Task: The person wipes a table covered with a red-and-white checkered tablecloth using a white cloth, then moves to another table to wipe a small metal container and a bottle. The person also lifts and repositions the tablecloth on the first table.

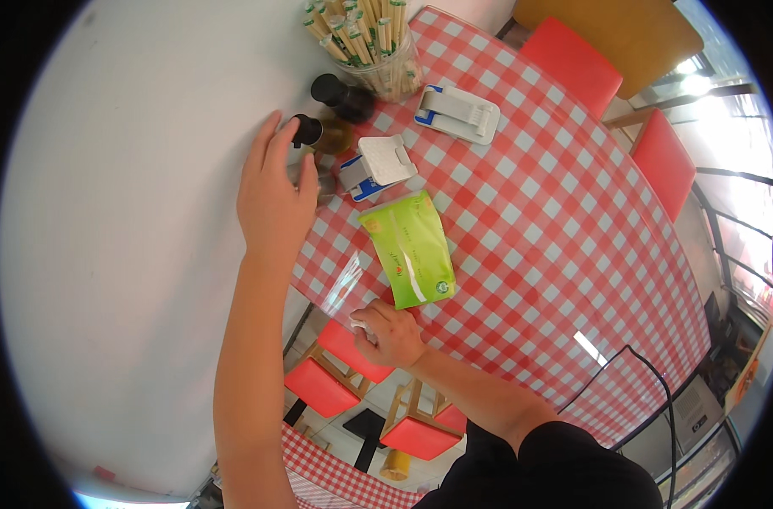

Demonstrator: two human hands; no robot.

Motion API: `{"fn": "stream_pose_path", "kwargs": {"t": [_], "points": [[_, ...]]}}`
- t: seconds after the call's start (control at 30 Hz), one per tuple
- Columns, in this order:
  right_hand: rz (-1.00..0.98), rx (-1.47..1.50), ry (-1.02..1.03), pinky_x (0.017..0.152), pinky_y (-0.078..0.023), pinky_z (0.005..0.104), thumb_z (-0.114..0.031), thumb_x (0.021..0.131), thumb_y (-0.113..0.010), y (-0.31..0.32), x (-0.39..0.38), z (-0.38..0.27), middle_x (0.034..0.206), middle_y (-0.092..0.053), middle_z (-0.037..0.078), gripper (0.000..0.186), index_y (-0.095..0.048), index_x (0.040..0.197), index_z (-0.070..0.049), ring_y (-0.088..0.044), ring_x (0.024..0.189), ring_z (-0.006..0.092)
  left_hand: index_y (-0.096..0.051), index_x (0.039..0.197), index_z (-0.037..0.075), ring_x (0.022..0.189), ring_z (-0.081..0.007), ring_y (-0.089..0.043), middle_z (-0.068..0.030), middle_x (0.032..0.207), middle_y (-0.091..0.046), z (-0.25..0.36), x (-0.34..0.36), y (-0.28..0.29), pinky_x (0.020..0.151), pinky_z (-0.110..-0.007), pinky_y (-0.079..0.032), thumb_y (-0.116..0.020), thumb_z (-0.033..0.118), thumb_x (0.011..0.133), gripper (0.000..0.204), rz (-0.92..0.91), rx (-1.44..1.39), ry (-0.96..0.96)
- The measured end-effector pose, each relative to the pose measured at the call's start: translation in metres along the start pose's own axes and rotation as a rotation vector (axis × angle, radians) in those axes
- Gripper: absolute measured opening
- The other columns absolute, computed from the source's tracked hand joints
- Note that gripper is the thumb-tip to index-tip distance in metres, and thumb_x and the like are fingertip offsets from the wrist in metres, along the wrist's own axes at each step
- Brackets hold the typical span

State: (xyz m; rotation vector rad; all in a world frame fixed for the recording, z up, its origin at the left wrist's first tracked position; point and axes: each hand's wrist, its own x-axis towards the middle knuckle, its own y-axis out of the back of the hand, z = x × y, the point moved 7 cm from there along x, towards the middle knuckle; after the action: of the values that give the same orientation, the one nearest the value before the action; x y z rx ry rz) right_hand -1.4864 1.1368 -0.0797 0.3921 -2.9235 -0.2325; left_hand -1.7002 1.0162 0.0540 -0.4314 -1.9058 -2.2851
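Observation:
My left hand [276, 191] reaches up along the white wall at the table's left edge, its fingers apart. The fingertips are beside the black cap of a small bottle of amber liquid [335, 137]; whether they touch it I cannot tell. A clear glass jar [325, 184], partly hidden, is by my thumb. My right hand [392, 336] is closed at the near table edge around a crumpled white tissue [358, 325], only a bit of which shows. Just beyond it lies a green tissue pack [410, 250].
Behind the amber bottle are a dark bottle [352, 100] and a clear tub of wrapped chopsticks [395, 75]. Two white-and-blue flip-lid boxes [388, 159] [471, 116] rest on the red-checked table [530, 246]. A black cable [658, 373] crosses the right side. Red-seated chairs [573, 64] surround the table.

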Motion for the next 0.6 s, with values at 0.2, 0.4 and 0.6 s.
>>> {"fn": "stream_pose_path", "kwargs": {"t": [0.2, 0.4, 0.6], "points": [[0.009, 0.020, -0.003, 0.053, -0.053, 0.0313, -0.002, 0.078, -0.073, 0.001, 0.000, -0.001, 0.086, -0.064, 0.004, 0.028, -0.066, 0.104, -0.010, -0.066, 0.060, 0.0191, -0.075, 0.111, 0.007, 0.096, -0.0230, -0.074, -0.0048, 0.124, -0.074, -0.014, 0.011, -0.017, 0.082, -0.035, -0.060, -0.075, 0.019, 0.096, 0.019, 0.065, -0.084, 0.069], [0.012, 0.010, 0.005, 0.052, -0.052, 0.0314, -0.004, 0.079, -0.074, 0.003, 0.000, -0.001, 0.088, -0.065, 0.003, 0.027, -0.066, 0.104, -0.010, -0.065, 0.059, 0.0183, -0.073, 0.098, 0.009, 0.092, -0.0216, -0.073, -0.0007, 0.110, -0.074, -0.011, 0.016, -0.023, 0.073, -0.035, -0.058, -0.084, 0.029, 0.089, 0.024, 0.141, -0.049, 0.125], [0.028, -0.002, 0.019, 0.050, -0.051, 0.0316, -0.004, 0.079, -0.074, 0.002, 0.001, -0.004, 0.086, -0.064, 0.003, 0.027, -0.066, 0.104, -0.009, -0.063, 0.055, 0.0185, -0.068, 0.095, 0.010, 0.085, -0.0222, -0.069, -0.0020, 0.103, -0.070, 0.002, 0.019, -0.003, 0.068, -0.038, -0.053, -0.087, 0.040, 0.085, 0.037, 0.161, 0.008, 0.188]]}}
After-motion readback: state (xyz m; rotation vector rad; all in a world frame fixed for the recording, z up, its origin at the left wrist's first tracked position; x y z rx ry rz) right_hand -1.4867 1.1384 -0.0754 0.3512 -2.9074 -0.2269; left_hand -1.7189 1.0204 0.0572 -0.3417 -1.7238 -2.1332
